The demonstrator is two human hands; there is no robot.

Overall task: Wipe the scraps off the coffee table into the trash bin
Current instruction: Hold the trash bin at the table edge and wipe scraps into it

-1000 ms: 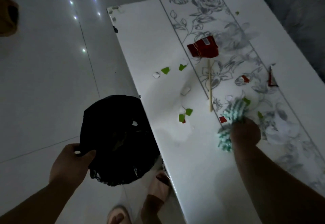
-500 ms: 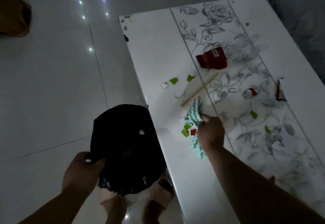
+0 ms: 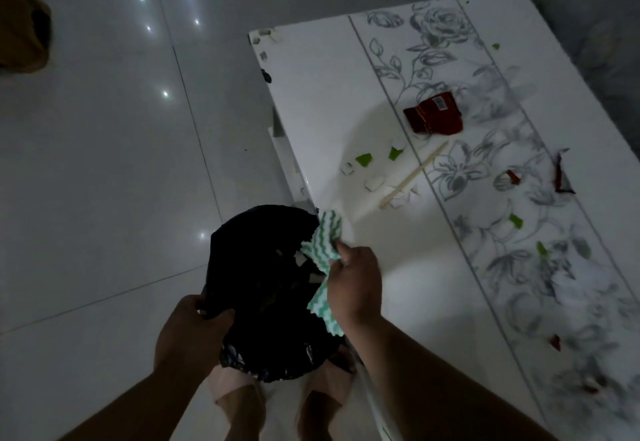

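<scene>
**Scraps lie right of the cloth**

Left hand [image 3: 188,333], fingers closed on the trash bin [image 3: 266,288] rim. Right hand [image 3: 355,284] grips the cloth [image 3: 323,243] at the worktop [image 3: 311,94] edge; remaining scraps [image 3: 363,159] lie beyond and rightward, stick [image 3: 414,174] slanting away.

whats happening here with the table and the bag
A person is clearing scraps off a white coffee table. The right hand holds a green-and-white cloth at the table's edge, over a trash bin lined with a black bag. The left hand grips the bin's rim beside the table. Plenty remains on top: a red wrapper, a wooden stick, and green and white bits.
</scene>
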